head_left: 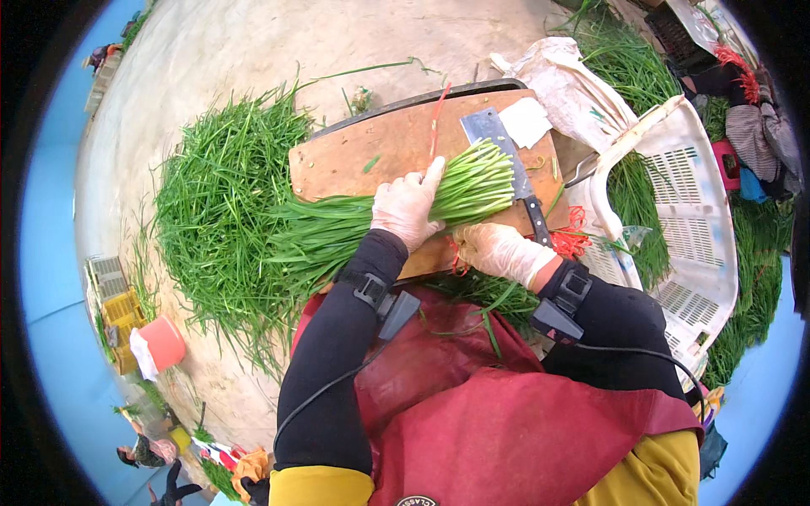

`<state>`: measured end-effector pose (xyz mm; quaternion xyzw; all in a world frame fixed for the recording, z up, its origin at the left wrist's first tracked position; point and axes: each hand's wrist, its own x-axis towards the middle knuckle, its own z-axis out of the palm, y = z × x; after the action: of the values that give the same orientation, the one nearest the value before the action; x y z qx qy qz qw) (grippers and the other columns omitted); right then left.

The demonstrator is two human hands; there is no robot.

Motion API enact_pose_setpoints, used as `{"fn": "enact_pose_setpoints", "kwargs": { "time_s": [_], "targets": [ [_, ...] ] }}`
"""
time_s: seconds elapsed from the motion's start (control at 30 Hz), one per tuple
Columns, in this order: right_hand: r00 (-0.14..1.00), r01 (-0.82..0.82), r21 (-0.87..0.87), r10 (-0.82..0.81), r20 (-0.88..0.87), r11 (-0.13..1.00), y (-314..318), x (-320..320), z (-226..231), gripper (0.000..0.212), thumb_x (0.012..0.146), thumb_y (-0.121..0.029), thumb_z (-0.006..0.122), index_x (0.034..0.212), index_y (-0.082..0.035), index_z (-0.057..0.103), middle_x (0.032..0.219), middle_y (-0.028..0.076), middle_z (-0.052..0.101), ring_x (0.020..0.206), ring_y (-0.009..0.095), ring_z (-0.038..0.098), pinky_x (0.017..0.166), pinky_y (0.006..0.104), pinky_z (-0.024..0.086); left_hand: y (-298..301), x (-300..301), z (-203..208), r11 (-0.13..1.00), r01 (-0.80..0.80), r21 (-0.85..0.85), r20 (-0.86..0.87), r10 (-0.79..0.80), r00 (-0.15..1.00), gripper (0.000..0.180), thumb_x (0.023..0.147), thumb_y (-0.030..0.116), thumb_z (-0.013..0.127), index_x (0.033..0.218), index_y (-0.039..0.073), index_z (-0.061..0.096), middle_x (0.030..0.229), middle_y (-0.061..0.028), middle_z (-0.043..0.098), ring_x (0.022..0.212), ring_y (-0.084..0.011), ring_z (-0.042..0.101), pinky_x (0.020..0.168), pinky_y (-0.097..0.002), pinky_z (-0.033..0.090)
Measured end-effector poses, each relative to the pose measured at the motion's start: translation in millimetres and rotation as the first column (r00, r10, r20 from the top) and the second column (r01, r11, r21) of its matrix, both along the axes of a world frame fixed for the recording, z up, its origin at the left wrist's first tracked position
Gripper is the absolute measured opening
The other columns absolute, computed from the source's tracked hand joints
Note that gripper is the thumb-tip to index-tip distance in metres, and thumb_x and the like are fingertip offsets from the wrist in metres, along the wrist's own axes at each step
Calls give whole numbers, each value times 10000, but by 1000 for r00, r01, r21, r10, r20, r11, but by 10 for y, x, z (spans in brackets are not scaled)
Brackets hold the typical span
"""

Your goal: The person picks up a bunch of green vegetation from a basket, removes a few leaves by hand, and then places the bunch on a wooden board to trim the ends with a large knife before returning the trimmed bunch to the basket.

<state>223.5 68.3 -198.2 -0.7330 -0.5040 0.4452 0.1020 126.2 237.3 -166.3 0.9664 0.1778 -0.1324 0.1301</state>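
The white-gloved left hand clamps long green stalks, apparently to hold them bunched, while the white-gloved right hand seemingly pinches thin red twine.

On the red apron, a round black badge, partly out of view, bears readable pale capital letters.

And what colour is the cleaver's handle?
The cleaver handle is black, seen in the head view.

The board is free far-left; 1 cleaver and possibly red ties obstruct rightward.
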Motion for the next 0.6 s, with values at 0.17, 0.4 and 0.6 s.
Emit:
{"fn": "enact_pose_setpoints", "kwargs": {
  "time_s": [0.17,0.4,0.6],
  "targets": [
    [982,140,-8,-139,-126,990,-9,9,-68,334,900,-328,570,1104,-88,680,1029,205,698,1005,376,659,865,455,513,78,-74,14,1000,-22,21,-67,24,997,1088,669,387,867,1542,189,249,1142,-115,614,1059,-315,617,889,-447,497],
    [861,332,-135,-359,-361,933,-42,-3,-213,255,894,-253,600,1052,-70,682,891,170,719,864,313,706,775,398,543,86,-74,-27,999,11,41,-65,-9,998,1222,588,486,893,1550,133,227,1388,-171,521,1265,-331,522,1029,-477,426],
    [918,290,-74,-299,-260,954,4,16,-234,220,902,-211,572,1019,-62,685,859,142,730,816,278,713,740,377,547,-28,-22,97,995,-94,20,-145,96,985,1355,525,562,902,1565,106,162,1516,-186,393,1391,-339,406,1097,-523,355]
  ]
}}
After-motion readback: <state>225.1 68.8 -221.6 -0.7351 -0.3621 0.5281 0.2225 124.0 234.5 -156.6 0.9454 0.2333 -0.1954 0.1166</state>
